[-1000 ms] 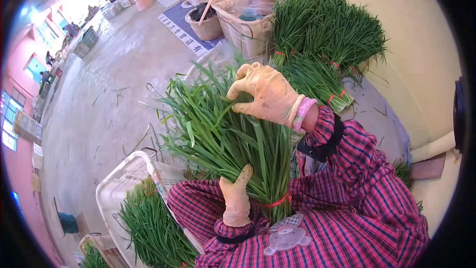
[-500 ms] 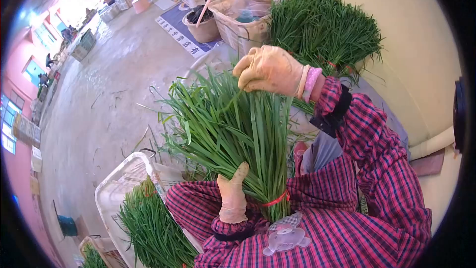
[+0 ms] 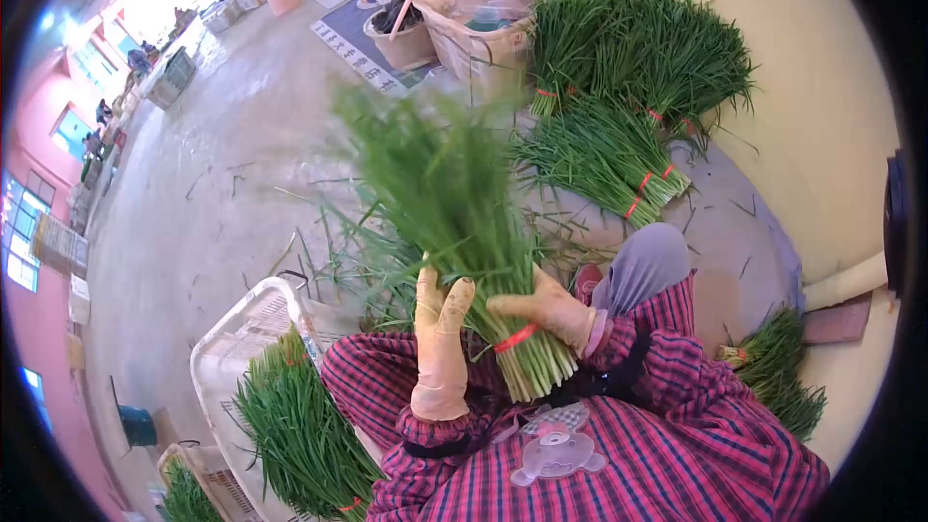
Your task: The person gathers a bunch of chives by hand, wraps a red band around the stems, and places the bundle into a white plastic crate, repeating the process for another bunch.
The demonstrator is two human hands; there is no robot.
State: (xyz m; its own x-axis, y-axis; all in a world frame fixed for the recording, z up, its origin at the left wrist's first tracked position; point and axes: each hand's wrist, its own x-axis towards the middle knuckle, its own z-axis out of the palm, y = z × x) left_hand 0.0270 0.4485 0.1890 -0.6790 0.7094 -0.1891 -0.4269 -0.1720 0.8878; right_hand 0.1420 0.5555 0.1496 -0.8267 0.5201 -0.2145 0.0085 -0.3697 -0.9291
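A bunch of garlic chives point(image 3: 483, 271) with a red band point(image 3: 515, 337) round its stalks is tilted over my lap, its leafy top smeared by motion. My right hand point(image 3: 546, 311), in a pale glove, is wrapped round the stalks just above the band. On the bunch's other side, my left hand point(image 3: 442, 343) is gloved too, thumb and fingers apart and pointing up beside the leaves. It does not close round the bunch. Cut stalk ends face my plaid apron.
Several banded bunches point(image 3: 619, 155) lie piled by the wall. Left of my knee, a white crate point(image 3: 227, 348) holds more chives. Another bunch point(image 3: 778, 367) lies at my right. A bucket point(image 3: 401, 43) and a basket point(image 3: 478, 53) stand ahead; loose leaves litter the floor.
My right hand has come down from the leaf tips to the stalks by the band. The bunch has swung a little left and its top blurs. My left hand is now beside the bunch.
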